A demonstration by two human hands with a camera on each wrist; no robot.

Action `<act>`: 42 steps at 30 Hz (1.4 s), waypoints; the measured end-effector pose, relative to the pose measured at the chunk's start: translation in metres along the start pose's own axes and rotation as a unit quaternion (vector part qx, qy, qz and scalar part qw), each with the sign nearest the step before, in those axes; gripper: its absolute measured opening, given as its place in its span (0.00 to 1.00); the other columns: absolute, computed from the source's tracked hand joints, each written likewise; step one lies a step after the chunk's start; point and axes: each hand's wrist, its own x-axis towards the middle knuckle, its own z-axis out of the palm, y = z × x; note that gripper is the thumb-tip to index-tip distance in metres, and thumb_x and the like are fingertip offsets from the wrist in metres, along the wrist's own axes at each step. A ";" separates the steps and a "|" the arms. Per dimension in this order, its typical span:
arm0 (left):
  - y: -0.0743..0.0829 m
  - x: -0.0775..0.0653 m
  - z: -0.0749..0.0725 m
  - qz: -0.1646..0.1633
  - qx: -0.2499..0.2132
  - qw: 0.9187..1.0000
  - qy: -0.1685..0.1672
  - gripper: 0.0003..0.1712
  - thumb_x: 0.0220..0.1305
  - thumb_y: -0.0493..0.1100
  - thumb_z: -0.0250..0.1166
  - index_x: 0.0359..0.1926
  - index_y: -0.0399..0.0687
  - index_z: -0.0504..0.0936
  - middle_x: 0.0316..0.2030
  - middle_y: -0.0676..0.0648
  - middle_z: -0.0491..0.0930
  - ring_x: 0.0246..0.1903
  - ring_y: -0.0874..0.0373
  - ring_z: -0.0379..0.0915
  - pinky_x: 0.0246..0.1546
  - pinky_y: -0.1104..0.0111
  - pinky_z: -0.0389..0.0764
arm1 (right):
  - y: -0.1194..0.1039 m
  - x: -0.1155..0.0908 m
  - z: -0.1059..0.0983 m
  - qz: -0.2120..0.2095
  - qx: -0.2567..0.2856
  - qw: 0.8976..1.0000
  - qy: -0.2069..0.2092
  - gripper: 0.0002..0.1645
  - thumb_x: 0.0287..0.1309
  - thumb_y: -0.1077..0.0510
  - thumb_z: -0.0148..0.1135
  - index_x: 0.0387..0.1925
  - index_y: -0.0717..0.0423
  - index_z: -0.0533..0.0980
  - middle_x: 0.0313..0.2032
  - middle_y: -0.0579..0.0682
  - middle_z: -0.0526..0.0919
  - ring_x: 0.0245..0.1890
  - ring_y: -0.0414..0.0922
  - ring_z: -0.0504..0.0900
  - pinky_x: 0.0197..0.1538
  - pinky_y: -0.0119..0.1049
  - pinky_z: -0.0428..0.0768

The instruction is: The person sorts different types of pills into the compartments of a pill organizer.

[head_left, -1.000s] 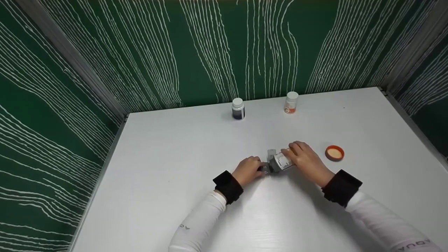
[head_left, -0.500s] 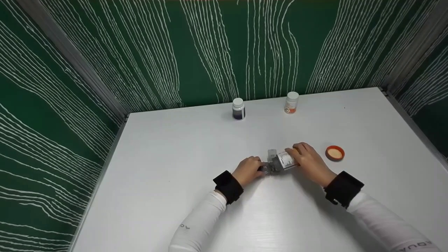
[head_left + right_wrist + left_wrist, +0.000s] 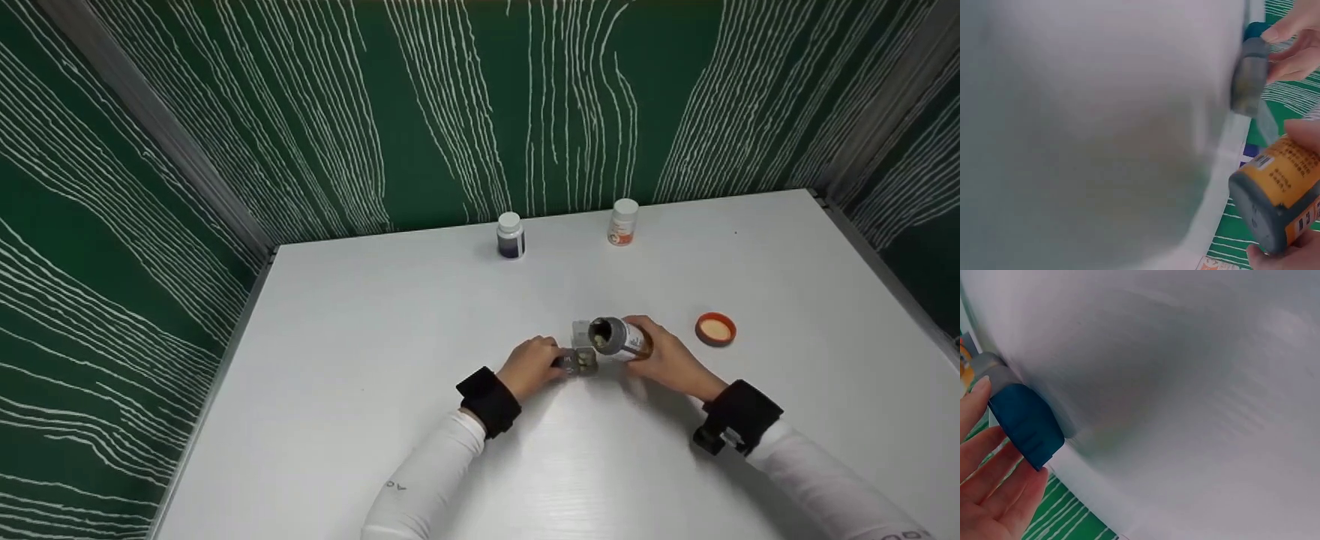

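Observation:
My left hand (image 3: 531,366) pinches the end of a small pill box (image 3: 571,361), which has a blue end (image 3: 1027,422) in the left wrist view. A clear lid flap (image 3: 580,331) stands open on it, and pale pieces (image 3: 585,361) lie in the open compartment. My right hand (image 3: 664,358) grips an uncapped pill bottle (image 3: 634,341), dark with a white and orange label (image 3: 1283,177). The bottle is tilted, its mouth facing left just above the pill box's right end. Something pale shows inside the mouth.
An orange-rimmed cap (image 3: 715,329) lies inside up, right of my right hand. Two capped bottles stand near the white table's back edge: a dark-labelled bottle (image 3: 511,236) and an orange-labelled bottle (image 3: 622,223). A green wall (image 3: 450,112) with white lines rises behind.
My right hand has rolled the bottle from mouth-down over the pill box to mouth raised, uncovering the compartment with pale pieces. My left hand and the pill box stay put.

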 end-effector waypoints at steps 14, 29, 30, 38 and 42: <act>-0.001 -0.005 0.003 0.002 -0.013 0.999 0.031 0.16 0.49 0.46 0.66 0.40 0.48 0.82 0.28 0.50 0.77 0.29 0.59 0.71 0.31 0.73 0.71 | -0.032 -0.016 0.034 0.023 0.154 0.988 -0.021 0.41 0.37 0.61 0.72 0.54 0.60 0.62 0.50 0.53 0.71 0.50 0.45 0.68 0.53 0.47 0.63; 0.000 -0.007 0.004 0.003 -0.018 0.999 0.038 0.15 0.52 0.46 0.64 0.43 0.49 0.81 0.30 0.50 0.78 0.31 0.60 0.72 0.33 0.74 0.72 | -0.040 -0.021 0.063 -0.023 0.079 0.996 -0.029 0.42 0.36 0.64 0.71 0.55 0.68 0.62 0.50 0.60 0.73 0.50 0.48 0.71 0.51 0.36 0.69; 0.000 -0.008 0.004 0.004 -0.020 0.999 0.040 0.16 0.52 0.46 0.64 0.43 0.48 0.81 0.31 0.50 0.78 0.32 0.59 0.72 0.33 0.74 0.72 | -0.035 -0.021 0.064 -0.024 0.079 0.996 -0.028 0.42 0.36 0.63 0.72 0.55 0.67 0.62 0.50 0.60 0.73 0.50 0.47 0.70 0.51 0.35 0.69; -0.003 -0.014 -0.004 -0.004 -0.055 0.997 0.056 0.20 0.52 0.45 0.64 0.46 0.41 0.78 0.39 0.47 0.78 0.40 0.57 0.73 0.44 0.72 0.72 | -0.025 -0.020 0.065 -0.028 0.081 0.996 -0.017 0.43 0.34 0.59 0.73 0.55 0.64 0.64 0.50 0.56 0.74 0.51 0.48 0.70 0.53 0.39 0.68; -0.004 -0.021 -0.016 -0.031 -0.120 0.991 0.050 0.19 0.56 0.40 0.61 0.50 0.39 0.75 0.44 0.45 0.77 0.46 0.56 0.72 0.48 0.71 0.70 | -0.029 -0.019 0.058 -0.010 0.077 0.996 -0.046 0.45 0.34 0.61 0.73 0.55 0.69 0.62 0.51 0.59 0.71 0.52 0.53 0.69 0.53 0.42 0.68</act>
